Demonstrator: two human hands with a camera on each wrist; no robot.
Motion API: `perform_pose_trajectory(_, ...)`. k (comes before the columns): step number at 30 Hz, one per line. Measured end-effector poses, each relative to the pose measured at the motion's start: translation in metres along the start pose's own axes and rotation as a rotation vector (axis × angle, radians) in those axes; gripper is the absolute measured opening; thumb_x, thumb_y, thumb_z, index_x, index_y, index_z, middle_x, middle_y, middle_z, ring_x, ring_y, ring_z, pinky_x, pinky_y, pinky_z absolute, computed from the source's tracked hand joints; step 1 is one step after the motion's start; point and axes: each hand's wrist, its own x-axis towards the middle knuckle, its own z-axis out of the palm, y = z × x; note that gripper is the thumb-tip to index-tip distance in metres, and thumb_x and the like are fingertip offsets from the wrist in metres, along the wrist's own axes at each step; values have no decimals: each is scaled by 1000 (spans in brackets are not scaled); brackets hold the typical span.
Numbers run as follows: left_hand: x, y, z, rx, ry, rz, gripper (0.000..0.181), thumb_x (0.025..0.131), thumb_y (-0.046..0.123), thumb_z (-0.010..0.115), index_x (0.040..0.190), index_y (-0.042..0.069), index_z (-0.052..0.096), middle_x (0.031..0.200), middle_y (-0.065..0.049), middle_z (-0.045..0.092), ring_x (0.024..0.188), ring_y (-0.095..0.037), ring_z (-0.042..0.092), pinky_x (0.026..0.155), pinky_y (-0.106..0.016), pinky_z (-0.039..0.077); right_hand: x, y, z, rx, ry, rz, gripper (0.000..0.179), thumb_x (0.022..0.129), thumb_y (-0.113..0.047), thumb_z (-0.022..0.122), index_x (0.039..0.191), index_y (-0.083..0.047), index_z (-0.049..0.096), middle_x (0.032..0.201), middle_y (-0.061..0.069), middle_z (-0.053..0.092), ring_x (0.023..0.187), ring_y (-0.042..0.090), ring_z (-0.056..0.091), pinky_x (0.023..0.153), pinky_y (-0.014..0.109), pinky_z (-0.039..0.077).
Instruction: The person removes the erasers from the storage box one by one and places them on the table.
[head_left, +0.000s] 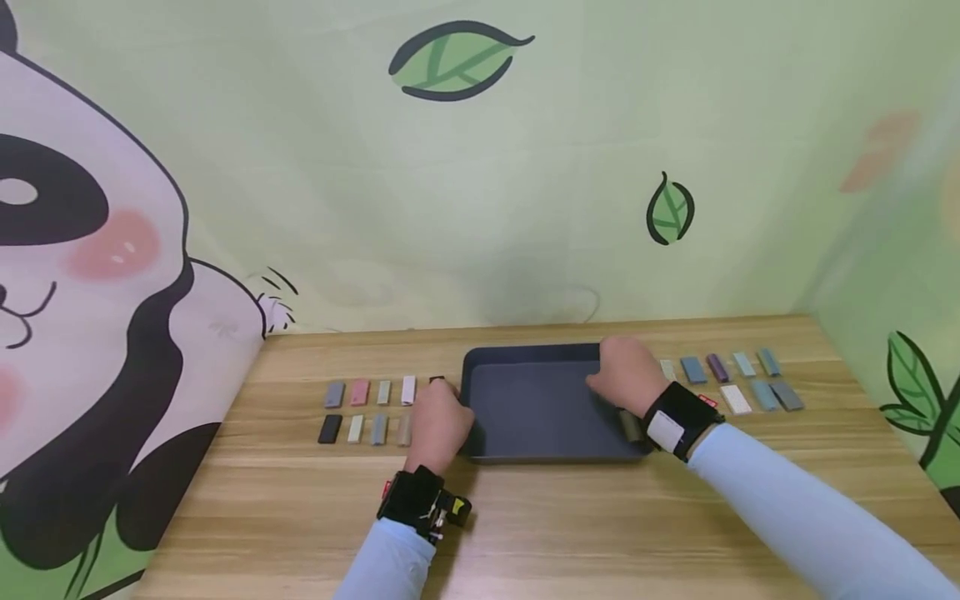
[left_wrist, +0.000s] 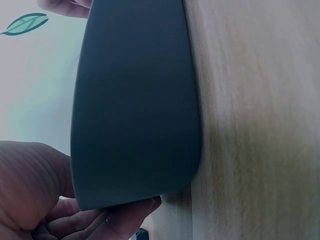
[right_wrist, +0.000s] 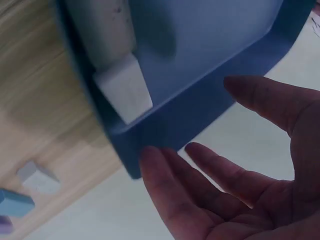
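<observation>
A dark blue-grey rectangular tray (head_left: 551, 458) lies on the wooden table between both hands. My left hand (head_left: 438, 425) grips its left side; in the left wrist view the fingers (left_wrist: 132, 217) bend against the outside of the wall, with the thumb hidden. At the far right corner is my right hand (head_left: 628, 375). Its thumb and fingers (right_wrist: 167, 192) stand apart, fingertips near the corner and thumb near the back wall. Inside the tray, along the right wall, lie a pale block (right_wrist: 127, 90) and a longer grey one (right_wrist: 102, 30); the head view mostly hides them.
Small coloured blocks stand in two rows left of the tray, among them a pink one (head_left: 360, 392) and a black one (head_left: 330, 428). More lie on the right, including a purple block (head_left: 717, 367) and a white block (head_left: 736, 399). A printed backdrop (head_left: 480, 208) rises behind the table.
</observation>
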Motion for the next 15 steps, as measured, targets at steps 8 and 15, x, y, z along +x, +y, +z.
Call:
perform_pose_trajectory(8, -1, 0, -1, -10, -3, 5, 36, 68, -1, 56, 51, 17, 30, 53, 7, 18, 45, -11, 18, 41, -27, 15, 5, -1, 13, -29, 8, -13, 20, 73, -13, 68, 60, -5, 54, 58, 4, 48, 51, 18, 46, 46, 29, 35)
perform_pose_trajectory(15, 1, -2, 1, -8, -16, -11, 34, 68, 0, 56, 51, 16, 33, 53, 7, 20, 45, -11, 21, 41, -27, 16, 6, -2, 14, -34, 0, 8, 21, 72, -7, 64, 56, -7, 50, 56, 2, 42, 49, 18, 41, 44, 29, 32)
